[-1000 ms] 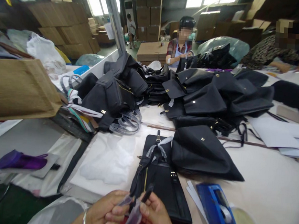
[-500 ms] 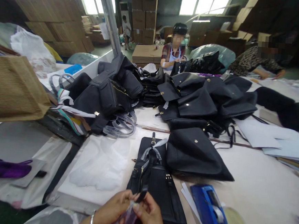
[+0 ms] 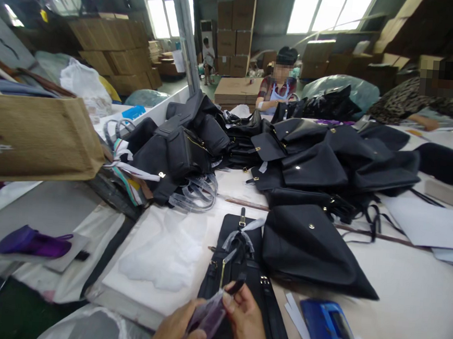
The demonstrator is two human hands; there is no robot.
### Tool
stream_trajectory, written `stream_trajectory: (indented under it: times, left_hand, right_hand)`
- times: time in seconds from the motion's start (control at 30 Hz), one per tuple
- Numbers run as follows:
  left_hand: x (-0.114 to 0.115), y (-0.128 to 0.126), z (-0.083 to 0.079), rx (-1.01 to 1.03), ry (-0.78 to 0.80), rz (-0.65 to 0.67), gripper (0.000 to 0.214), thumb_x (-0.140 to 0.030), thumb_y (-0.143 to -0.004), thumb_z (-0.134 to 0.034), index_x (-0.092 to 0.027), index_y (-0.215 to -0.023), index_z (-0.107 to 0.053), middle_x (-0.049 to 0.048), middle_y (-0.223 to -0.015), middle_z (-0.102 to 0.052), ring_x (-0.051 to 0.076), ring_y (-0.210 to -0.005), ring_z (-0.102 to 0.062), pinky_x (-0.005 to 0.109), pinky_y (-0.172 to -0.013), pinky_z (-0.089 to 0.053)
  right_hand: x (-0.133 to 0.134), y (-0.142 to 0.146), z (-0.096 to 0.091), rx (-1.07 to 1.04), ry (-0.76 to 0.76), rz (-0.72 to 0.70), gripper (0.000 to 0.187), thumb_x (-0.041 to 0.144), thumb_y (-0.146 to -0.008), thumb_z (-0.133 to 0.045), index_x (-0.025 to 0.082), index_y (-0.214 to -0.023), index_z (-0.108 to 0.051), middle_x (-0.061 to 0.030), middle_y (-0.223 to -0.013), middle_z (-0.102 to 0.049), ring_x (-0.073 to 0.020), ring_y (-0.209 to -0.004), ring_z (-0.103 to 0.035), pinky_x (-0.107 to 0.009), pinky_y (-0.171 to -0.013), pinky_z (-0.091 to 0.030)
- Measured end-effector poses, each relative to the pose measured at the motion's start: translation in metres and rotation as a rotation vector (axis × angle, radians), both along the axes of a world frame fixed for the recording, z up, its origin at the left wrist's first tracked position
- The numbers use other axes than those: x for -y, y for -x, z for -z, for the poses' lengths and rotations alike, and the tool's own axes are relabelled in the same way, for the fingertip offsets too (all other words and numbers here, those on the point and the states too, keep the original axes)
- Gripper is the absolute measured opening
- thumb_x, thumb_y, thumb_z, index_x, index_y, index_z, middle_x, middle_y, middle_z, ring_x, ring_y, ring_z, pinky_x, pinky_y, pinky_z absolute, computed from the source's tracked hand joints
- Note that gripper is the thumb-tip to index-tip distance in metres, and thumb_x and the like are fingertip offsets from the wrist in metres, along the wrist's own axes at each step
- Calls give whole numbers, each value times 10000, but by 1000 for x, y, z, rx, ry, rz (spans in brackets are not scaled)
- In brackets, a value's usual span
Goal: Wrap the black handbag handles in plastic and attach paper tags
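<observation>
A black backpack [image 3: 255, 276] with gold buckles and clear-wrapped handles lies on the table in front of me. Above its lower part, my left hand [image 3: 177, 327] is closed on a crinkled clear plastic sleeve [image 3: 207, 317]. My right hand [image 3: 249, 320] pinches the end of a black strap [image 3: 235, 286], with the sleeve's upper edge at its fingertips. Whether the strap end is inside the sleeve, I cannot tell. Right beside this backpack rests another black bag [image 3: 314, 249] with a gold stud.
A blue tape dispenser [image 3: 329, 329] sits at right front. White sheeting [image 3: 161, 253] lies at left, beyond it a purple pouch [image 3: 34, 241] and a tan bag [image 3: 36, 139]. Black bags [image 3: 313, 160] are heaped across the table. Two people work on the far side; another stands farther back.
The view has shifted left, so everything sits farther right. My left hand has spread the plastic sleeve up against the strap, while my right hand keeps its pinch.
</observation>
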State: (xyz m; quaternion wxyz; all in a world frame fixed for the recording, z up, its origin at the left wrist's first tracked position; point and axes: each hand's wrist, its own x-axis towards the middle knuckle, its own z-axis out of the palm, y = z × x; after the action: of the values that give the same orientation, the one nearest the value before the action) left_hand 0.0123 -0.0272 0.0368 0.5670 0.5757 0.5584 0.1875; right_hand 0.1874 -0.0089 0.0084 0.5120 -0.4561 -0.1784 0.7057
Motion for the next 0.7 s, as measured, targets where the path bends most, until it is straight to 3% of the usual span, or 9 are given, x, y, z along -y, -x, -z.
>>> stream_trajectory:
  times: [0.1, 0.23, 0.4, 0.53, 0.7]
  left_hand:
    - [7, 3, -3, -125, 67, -63, 440, -544, -800, -541, -249, -1107, -653, 92, -1093, -680, 313, -1037, -562, 351, -945, -384]
    - [5, 1, -18, 24, 97, -72, 455, -576, -831, -462, -234, -1026, -690, 74, -992, -702, 288, -996, -579, 345, -949, -397]
    - [11, 0, -35, 26, 260, -148, 575, -658, -826, -378, -198, -794, -721, 52, -719, -667, 217, -715, -563, 300, -743, -453]
    - [18, -3, -43, 43, 397, -79, 689, -719, -804, -319, -157, -839, -715, 16, -614, -589, 151, -569, -476, 234, -576, -396]
    - [19, -7, -52, 34, 307, 4, 707, -674, -858, -226, -172, -860, -723, -4, -620, -545, 121, -549, -455, 206, -512, -334]
  right_hand:
    - [-3, -4, -4, -45, 13, -2, 313, 354, -676, -791, 206, -892, -619, -2, -818, -613, -154, -763, -563, -259, -712, -463]
    - [-5, -4, 0, -151, 43, -25, 337, 354, -663, -805, 206, -893, -608, -5, -822, -618, -138, -728, -571, -240, -656, -463]
    - [1, -3, -3, -210, 74, -92, 397, 362, -649, -818, 214, -945, -600, -37, -969, -650, -173, -831, -613, -268, -699, -482]
    - [6, -7, -11, -252, 62, -165, 347, 349, -703, -782, 203, -946, -583, -50, -957, -666, -176, -809, -625, -274, -689, -483]
    - [8, -13, -8, -241, 59, -232, 300, 312, -738, -759, 200, -944, -571, -9, -806, -653, -134, -693, -597, -245, -643, -460]
